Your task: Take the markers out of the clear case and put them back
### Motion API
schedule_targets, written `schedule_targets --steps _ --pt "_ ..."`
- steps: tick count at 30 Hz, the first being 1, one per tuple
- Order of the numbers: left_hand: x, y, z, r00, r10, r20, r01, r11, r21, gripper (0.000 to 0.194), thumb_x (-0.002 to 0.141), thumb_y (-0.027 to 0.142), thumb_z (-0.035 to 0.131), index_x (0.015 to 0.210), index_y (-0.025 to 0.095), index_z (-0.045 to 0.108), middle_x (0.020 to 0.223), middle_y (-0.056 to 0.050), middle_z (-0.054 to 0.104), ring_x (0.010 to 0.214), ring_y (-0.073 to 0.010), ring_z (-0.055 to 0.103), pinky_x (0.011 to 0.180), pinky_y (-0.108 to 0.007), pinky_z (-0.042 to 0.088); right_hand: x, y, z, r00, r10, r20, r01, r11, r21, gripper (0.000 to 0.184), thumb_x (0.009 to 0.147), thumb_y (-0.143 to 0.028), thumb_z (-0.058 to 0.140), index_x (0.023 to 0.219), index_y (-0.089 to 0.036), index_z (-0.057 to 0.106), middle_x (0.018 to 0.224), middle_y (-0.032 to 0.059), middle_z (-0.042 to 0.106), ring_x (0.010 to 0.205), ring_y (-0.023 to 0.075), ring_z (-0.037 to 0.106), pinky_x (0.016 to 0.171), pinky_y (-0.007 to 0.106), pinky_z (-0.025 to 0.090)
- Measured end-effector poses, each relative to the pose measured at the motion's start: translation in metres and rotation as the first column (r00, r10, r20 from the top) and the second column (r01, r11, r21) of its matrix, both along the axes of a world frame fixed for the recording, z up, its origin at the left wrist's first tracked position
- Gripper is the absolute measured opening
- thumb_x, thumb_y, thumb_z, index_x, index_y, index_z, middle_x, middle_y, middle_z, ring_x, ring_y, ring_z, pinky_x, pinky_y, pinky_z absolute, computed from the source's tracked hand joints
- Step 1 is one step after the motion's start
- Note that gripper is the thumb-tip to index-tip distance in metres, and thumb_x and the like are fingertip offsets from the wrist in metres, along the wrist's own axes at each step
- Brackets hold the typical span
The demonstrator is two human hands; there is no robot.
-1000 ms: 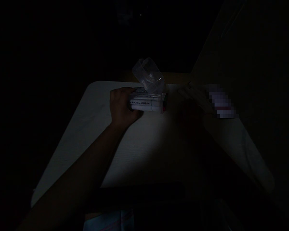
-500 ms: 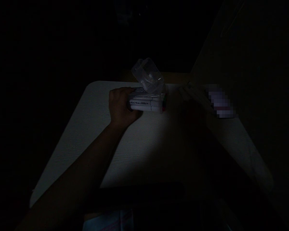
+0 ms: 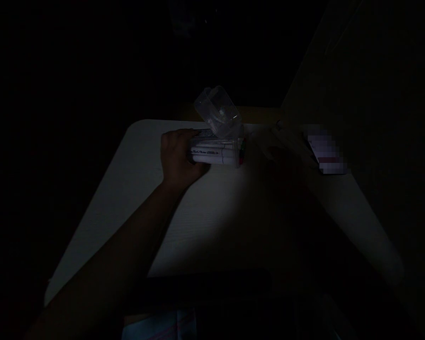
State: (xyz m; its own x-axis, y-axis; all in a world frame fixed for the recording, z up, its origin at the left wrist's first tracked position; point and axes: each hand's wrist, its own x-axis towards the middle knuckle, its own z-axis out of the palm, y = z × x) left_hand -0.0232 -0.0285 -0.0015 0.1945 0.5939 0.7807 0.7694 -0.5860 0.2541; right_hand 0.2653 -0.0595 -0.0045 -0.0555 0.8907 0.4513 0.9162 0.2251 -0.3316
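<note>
On the white table, a clear plastic case of markers lies on its side, with coloured marker ends at its right. My left hand is wrapped round the left end of this case. Its clear lid stands open and tilted at the far side. My right hand is a dark, smeared shape to the right of the case, apart from it. Pale elongated shapes show near its fingers, but I cannot make out what they are or whether the hand holds them.
A phone-like slab with a lit, blurred screen lies near the table's right edge, beyond my right hand. The room is very dark, and a shadow covers the table's right middle. Patterned cloth shows below the near edge.
My right hand and the pale shapes near it have shifted slightly left towards the marker case. My left hand and the case have hardly moved.
</note>
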Motion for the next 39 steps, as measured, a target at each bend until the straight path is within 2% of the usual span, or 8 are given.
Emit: schedule_targets --steps 3,9,15,17,22,24,29,39 --pt "0.0 0.0 0.0 1.0 0.007 -0.006 -0.007 0.999 -0.032 0.059 0.061 0.039 0.064 0.115 0.021 0.047 0.111 -0.008 0.059 0.107 -0.0312 0.052 0.094 -0.049 0.036 -0.001 -0.004 0.011 0.998 -0.059 -0.024 0.059 0.998 0.016 0.029 0.084 -0.029 0.056 0.11 -0.019 0.065 0.107 0.0111 0.067 0.098 0.0251 0.063 0.085 0.043 0.051" --pt "0.0 0.0 -0.001 0.999 0.032 -0.02 -0.032 0.999 0.017 0.062 0.057 0.038 0.067 0.114 0.022 0.049 0.111 -0.008 0.061 0.104 -0.0307 0.055 0.092 -0.048 0.037 -0.015 -0.022 0.037 0.979 -0.09 -0.184 0.136 0.958 0.253 0.024 0.083 -0.031 0.052 0.101 -0.021 0.065 0.102 0.0081 0.069 0.097 0.0226 0.065 0.086 0.042 0.052" --pt "-0.001 0.001 -0.003 1.0 0.012 -0.013 -0.012 1.0 0.013 0.061 0.06 0.039 0.066 0.115 0.023 0.047 0.114 -0.007 0.06 0.107 -0.0301 0.053 0.095 -0.048 0.035 -0.007 -0.02 0.034 0.955 0.02 -0.296 0.141 0.848 0.511 0.043 0.083 -0.044 0.054 0.12 -0.022 0.051 0.117 0.0107 0.06 0.104 0.0236 0.062 0.077 0.039 0.056" --pt "-0.001 0.001 -0.002 1.0 0.018 -0.02 -0.018 1.0 0.002 0.06 0.061 0.038 0.067 0.116 0.024 0.047 0.115 -0.007 0.06 0.108 -0.0297 0.053 0.095 -0.047 0.036 -0.008 -0.021 0.034 0.912 0.047 -0.407 0.189 0.834 0.519 0.045 0.085 -0.047 0.051 0.123 -0.024 0.046 0.116 0.0107 0.058 0.096 0.0223 0.064 0.07 0.037 0.057" --pt "-0.002 0.002 -0.002 0.999 0.018 -0.026 -0.018 1.0 0.026 0.063 0.059 0.039 0.068 0.117 0.024 0.047 0.114 -0.007 0.061 0.106 -0.0295 0.054 0.094 -0.047 0.036 -0.022 -0.033 0.049 0.739 0.108 -0.665 0.235 0.884 0.404 0.047 0.089 -0.043 0.046 0.132 -0.025 0.035 0.106 0.0108 0.057 0.076 0.0185 0.065 0.062 0.036 0.056" --pt "-0.003 0.003 -0.003 1.0 0.002 -0.024 -0.002 1.0 0.028 0.064 0.06 0.041 0.068 0.118 0.024 0.046 0.115 -0.007 0.06 0.107 -0.0297 0.054 0.095 -0.048 0.036 -0.028 -0.039 0.057 0.724 0.124 -0.678 0.278 0.848 0.452 0.044 0.09 -0.038 0.045 0.131 -0.023 0.037 0.102 0.0104 0.058 0.072 0.0173 0.064 0.059 0.034 0.056" --pt "-0.004 0.004 -0.005 1.0 0.009 -0.027 -0.008 0.999 0.039 0.065 0.059 0.04 0.068 0.118 0.024 0.047 0.115 -0.007 0.06 0.106 -0.0296 0.054 0.093 -0.047 0.037 -0.034 -0.041 0.064 0.819 0.08 -0.568 0.358 0.702 0.616 0.031 0.091 -0.035 0.044 0.12 -0.024 0.049 0.091 0.0049 0.058 0.076 0.0169 0.065 0.057 0.031 0.057" --pt "-0.002 0.001 -0.002 0.999 -0.036 -0.006 0.036 0.999 0.038 0.061 0.062 0.038 0.068 0.117 0.023 0.047 0.113 -0.008 0.06 0.106 -0.0293 0.053 0.093 -0.047 0.036 -0.022 -0.015 0.028 0.739 0.195 -0.644 0.207 0.845 0.494 0.034 0.09 -0.042 0.048 0.119 -0.026 0.047 0.114 0.0093 0.055 0.092 0.0191 0.064 0.067 0.035 0.06"
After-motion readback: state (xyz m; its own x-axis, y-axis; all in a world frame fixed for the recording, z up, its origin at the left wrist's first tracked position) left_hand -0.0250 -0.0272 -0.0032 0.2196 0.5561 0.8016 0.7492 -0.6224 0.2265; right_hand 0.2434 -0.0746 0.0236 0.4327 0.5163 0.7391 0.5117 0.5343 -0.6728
